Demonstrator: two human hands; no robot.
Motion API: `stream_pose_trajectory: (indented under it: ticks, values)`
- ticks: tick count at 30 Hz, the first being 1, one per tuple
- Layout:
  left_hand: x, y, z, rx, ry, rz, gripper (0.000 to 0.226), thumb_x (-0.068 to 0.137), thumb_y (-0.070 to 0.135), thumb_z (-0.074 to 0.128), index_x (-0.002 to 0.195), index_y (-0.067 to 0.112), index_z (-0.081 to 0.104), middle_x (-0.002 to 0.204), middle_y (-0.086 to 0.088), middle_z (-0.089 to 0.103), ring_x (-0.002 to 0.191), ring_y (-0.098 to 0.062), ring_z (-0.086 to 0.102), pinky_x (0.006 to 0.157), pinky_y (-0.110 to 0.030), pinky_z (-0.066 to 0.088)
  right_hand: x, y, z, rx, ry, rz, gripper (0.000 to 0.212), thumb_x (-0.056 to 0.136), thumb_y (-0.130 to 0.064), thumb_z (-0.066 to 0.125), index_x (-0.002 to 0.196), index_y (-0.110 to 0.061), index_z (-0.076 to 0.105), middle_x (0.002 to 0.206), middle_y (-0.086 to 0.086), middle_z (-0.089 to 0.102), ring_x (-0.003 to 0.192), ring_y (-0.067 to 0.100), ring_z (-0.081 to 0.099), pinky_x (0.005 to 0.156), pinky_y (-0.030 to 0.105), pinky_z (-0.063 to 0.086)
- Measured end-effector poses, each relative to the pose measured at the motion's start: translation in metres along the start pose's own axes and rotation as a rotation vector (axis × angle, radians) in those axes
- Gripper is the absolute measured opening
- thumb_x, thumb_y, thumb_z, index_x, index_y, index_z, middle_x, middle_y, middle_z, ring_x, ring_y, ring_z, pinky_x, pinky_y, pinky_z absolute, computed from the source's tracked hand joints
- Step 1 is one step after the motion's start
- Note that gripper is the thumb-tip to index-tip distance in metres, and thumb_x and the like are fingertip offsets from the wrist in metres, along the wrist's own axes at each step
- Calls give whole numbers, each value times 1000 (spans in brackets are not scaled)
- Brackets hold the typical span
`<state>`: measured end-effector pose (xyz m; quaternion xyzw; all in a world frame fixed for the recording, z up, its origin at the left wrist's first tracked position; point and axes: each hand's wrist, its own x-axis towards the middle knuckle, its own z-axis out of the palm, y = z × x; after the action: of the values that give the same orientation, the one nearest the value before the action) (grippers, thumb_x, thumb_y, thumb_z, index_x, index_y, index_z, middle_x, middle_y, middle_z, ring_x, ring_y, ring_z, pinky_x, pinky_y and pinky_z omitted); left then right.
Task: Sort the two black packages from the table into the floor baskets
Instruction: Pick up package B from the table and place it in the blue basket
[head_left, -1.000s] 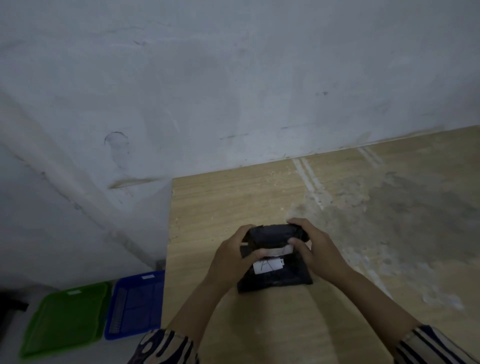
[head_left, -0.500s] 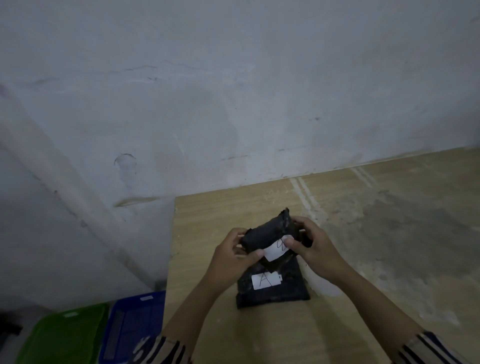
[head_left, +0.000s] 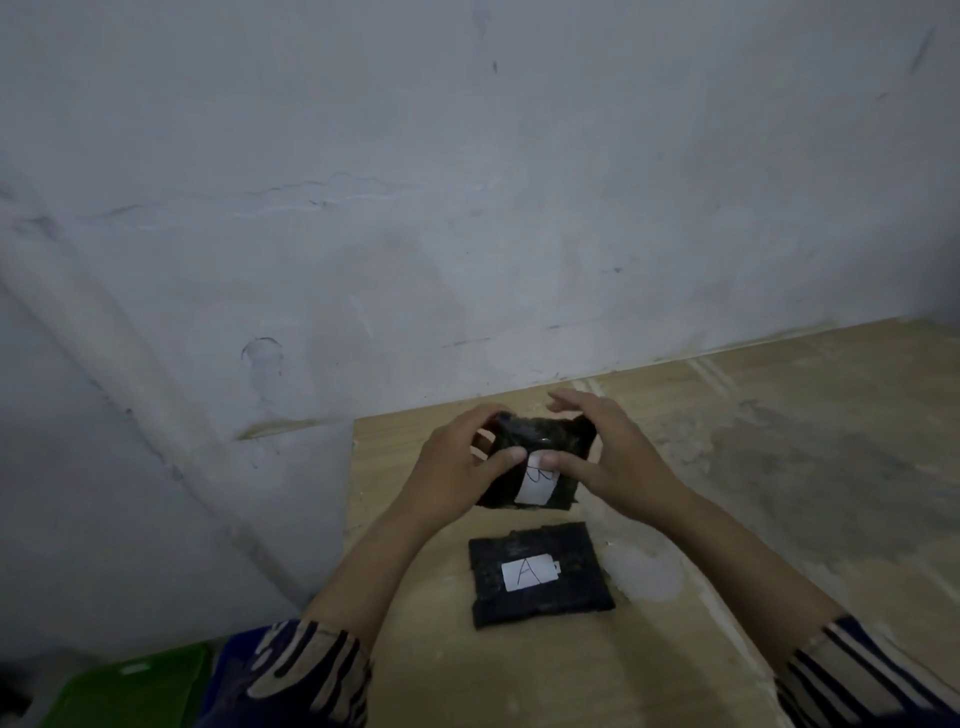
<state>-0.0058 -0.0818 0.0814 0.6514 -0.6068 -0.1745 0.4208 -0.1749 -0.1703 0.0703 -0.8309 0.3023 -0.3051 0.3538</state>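
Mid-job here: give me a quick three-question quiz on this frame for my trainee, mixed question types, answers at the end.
1. True or false: both hands, left hand and right hand, hold the lifted package.
2. Which letter is on the white label of the package lying on the table? A) A B) C C) K
3. Fill in: the basket visible at lower left is ____.

Key: 1 true; 2 A; 3 green.
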Motion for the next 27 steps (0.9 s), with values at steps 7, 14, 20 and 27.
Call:
stream_pose_trajectory:
  ticks: [7, 14, 20, 27]
  values:
    - [-10, 3, -13, -428, 221, -142, 25, 81, 14, 63, 91, 33, 53, 98, 6, 61, 85, -10, 63, 68, -24, 57, -2, -8, -1, 226, 126, 77, 67, 77, -27, 67, 133, -27, 30, 126, -4, 46, 115, 12, 45, 97, 29, 37]
    - [-21, 6, -17, -688, 186, -193, 23, 80, 5, 62, 92, 21, 51, 99, -2, 59, 78, -4, 68, 62, -20, 57, 3, -28, 0, 340, 121, 3, 28, 84, -8, 58, 105, -25, 52, 95, -7, 57, 87, 16, 57, 77, 39, 53]
    - [-16, 13, -37, -462, 70, -165, 61, 54, 42, 74, 109, 38, 49, 108, 4, 61, 96, -11, 63, 71, -21, 57, 4, -34, -9, 154, -2, -45, 27, 83, -5, 57, 108, -16, 56, 102, 6, 58, 95, 26, 55, 78, 36, 49]
    - [-21, 13, -39, -316, -72, -148, 53, 61, 15, 81, 99, 40, 55, 102, 5, 63, 89, -8, 61, 67, -19, 56, -3, -33, -6, 178, 9, -28, 30, 83, -5, 57, 108, -23, 55, 104, 4, 57, 97, 26, 56, 83, 41, 52]
